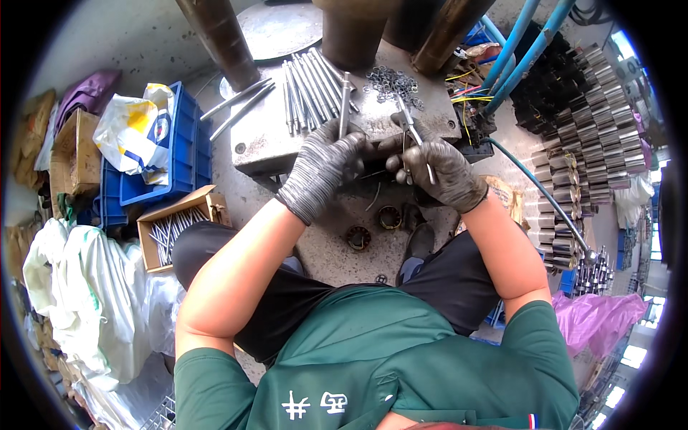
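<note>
One rod (345, 104) partly within left grip (324, 165)

A straight, silvery-grey metal shaft (345, 106) stands nearly upright in the view, its lower part inside the left hand (326, 168). A slim, plier-like metal tool (409, 122) slants through the right hand (446, 170), its narrow end pointing up and left, apart from the shaft.

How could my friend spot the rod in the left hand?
Find the grey table at the picture's top middle. Near its front edge, look for the left hand in its striped grey glove. The rod poking out of that hand is held, while nearby rods lie bunched on the table.
</note>
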`<state>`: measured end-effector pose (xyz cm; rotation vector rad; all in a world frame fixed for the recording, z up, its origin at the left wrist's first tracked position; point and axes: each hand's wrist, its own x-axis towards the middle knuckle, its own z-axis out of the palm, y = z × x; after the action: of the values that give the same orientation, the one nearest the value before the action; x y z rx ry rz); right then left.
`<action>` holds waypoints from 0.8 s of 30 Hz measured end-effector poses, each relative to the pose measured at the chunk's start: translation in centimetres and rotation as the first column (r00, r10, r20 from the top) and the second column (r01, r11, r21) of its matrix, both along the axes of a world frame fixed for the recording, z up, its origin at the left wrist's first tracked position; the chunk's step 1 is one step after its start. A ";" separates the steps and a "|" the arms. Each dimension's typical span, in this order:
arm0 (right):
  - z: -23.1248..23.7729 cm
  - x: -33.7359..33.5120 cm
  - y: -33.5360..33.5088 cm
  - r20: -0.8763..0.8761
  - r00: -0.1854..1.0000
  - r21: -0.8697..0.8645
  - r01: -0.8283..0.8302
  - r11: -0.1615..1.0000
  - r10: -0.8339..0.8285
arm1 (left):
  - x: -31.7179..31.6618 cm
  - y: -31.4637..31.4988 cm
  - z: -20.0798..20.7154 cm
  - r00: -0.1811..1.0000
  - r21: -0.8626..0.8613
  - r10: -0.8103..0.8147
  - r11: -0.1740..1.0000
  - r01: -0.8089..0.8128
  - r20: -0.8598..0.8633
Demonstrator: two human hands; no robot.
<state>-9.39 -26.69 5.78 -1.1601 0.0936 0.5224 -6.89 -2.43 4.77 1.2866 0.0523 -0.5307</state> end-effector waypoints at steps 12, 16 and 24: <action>3.4 -1.2 2.0 0.712 0.357 -0.653 0.652 0.384 0.605 | 0.5 0.6 0.5 0.969 -0.259 0.139 0.947 -0.190 -0.205; 3.5 -1.3 2.3 0.683 0.350 -0.673 0.642 0.367 0.641 | 0.6 0.4 0.1 0.972 -0.287 0.134 0.940 -0.187 -0.194; 3.5 -1.3 2.3 0.672 0.367 -0.691 0.623 0.366 0.644 | 0.3 0.4 -0.2 0.976 -0.272 0.163 0.942 -0.198 -0.146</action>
<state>-10.72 -24.40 9.26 -2.5596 -0.8169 -0.4873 -6.58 -2.00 4.59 0.9549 0.1877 -0.4391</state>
